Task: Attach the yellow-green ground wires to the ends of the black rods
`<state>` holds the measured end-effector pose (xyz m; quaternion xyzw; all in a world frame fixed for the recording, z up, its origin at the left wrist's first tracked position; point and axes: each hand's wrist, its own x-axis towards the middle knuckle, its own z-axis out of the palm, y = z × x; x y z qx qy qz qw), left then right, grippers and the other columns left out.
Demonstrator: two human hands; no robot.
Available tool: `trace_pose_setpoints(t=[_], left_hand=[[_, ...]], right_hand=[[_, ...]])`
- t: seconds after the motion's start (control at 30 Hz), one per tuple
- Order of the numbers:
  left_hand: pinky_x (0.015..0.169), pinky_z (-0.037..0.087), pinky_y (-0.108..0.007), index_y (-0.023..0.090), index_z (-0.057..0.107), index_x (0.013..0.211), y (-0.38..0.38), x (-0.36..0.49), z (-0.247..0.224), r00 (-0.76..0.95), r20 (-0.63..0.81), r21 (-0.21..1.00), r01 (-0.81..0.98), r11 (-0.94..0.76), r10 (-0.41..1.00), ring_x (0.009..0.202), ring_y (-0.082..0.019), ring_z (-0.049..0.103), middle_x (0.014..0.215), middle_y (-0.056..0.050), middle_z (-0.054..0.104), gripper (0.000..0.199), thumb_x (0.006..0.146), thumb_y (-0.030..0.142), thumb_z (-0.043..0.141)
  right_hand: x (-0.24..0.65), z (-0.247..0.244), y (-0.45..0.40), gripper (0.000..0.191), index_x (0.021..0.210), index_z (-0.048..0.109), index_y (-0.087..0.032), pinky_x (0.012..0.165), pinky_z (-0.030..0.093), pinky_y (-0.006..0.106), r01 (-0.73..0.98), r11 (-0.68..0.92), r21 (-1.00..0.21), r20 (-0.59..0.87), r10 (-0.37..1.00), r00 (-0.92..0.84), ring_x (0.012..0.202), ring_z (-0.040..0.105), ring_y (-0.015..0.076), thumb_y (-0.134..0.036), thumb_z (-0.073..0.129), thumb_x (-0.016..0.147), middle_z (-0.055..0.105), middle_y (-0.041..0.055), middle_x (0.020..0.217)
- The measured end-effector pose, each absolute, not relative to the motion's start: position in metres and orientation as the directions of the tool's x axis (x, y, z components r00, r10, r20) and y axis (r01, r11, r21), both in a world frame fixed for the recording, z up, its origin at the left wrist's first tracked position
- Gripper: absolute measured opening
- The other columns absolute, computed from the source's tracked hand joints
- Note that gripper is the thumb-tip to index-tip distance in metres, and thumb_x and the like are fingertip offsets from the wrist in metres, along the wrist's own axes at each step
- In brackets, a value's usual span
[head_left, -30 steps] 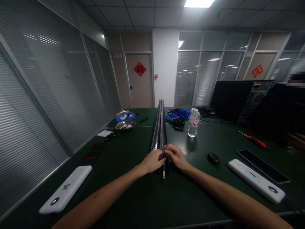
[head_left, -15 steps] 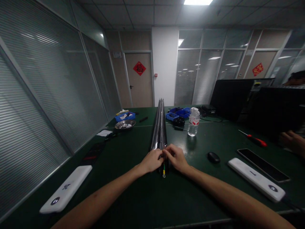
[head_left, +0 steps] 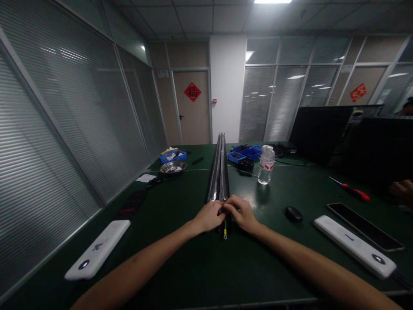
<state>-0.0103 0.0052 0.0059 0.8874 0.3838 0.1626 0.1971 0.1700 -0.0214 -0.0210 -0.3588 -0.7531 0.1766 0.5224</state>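
A long, dark, glossy double rail (head_left: 214, 185) lies lengthwise on the green table (head_left: 187, 267), pointing away from me. At its near end my left hand (head_left: 209, 216) and my right hand (head_left: 241, 213) meet, fingers closed in a pinch. What the fingertips hold is small and hidden by them. Just below, between the hands, a short green wire with a yellow sleeve and a ring terminal (head_left: 225, 234) sticks out toward me.
To the right are a water bottle (head_left: 266, 165), mouse (head_left: 293, 214), red screwdriver (head_left: 355, 192), phone (head_left: 366, 227) and white power bank (head_left: 355, 247); another person's hand (head_left: 402, 189) is beyond. At left lie another power bank (head_left: 98, 249), a metal dish (head_left: 173, 167) and a blue tray (head_left: 174, 157).
The whole view has shifted slightly, so things appear a little farther right. My hands stay pinched together at the rail's near end.
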Motion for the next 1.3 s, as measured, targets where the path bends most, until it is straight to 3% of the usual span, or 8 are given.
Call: trace_pose_setpoints(t=[0.3,0.63,1.0,1.3], left_hand=[[0.084,0.05,-0.029,0.018,0.067,0.102,0.003,-0.01,0.009,0.661,0.151,0.467,0.607,-0.642,0.735,0.096,-0.022,0.065,0.106,-0.008,0.069,0.02,0.089,0.023,0.052],[0.081,0.05,-0.029,0.02,0.065,0.103,-0.003,-0.01,0.015,0.653,0.135,0.435,0.637,-0.636,0.746,0.093,-0.023,0.065,0.105,-0.007,0.068,0.02,0.088,0.028,0.054],[0.084,0.05,-0.03,0.017,0.066,0.105,0.003,-0.011,0.009,0.648,0.125,0.469,0.629,-0.62,0.751,0.098,-0.023,0.065,0.11,-0.01,0.068,0.023,0.086,0.022,0.053],[0.084,0.049,-0.03,0.019,0.065,0.104,-0.001,-0.01,0.014,0.659,0.151,0.453,0.617,-0.644,0.737,0.097,-0.023,0.065,0.106,-0.008,0.069,0.021,0.089,0.025,0.053]], right_hand=[[0.167,-0.022,-0.026,0.019,0.081,0.058,-0.019,0.058,0.04,0.025,0.405,0.649,-0.644,0.665,0.737,-0.121,0.062,0.052,0.0134,-0.029,0.057,0.096,0.056,-0.0002,0.072],[0.173,-0.023,-0.016,0.025,0.078,0.061,-0.018,0.062,0.042,0.024,0.274,0.678,-0.683,0.643,0.735,-0.216,0.065,0.054,0.0133,-0.032,0.054,0.098,0.058,0.0003,0.074],[0.166,-0.025,-0.025,0.022,0.083,0.06,-0.018,0.054,0.041,0.024,0.395,0.605,-0.691,0.614,0.78,-0.12,0.059,0.054,0.0134,-0.036,0.057,0.095,0.059,0.0003,0.07],[0.168,-0.025,-0.02,0.024,0.08,0.06,-0.019,0.063,0.043,0.025,0.344,0.669,-0.659,0.668,0.73,-0.142,0.068,0.055,0.0147,-0.034,0.053,0.098,0.058,0.0011,0.076]])
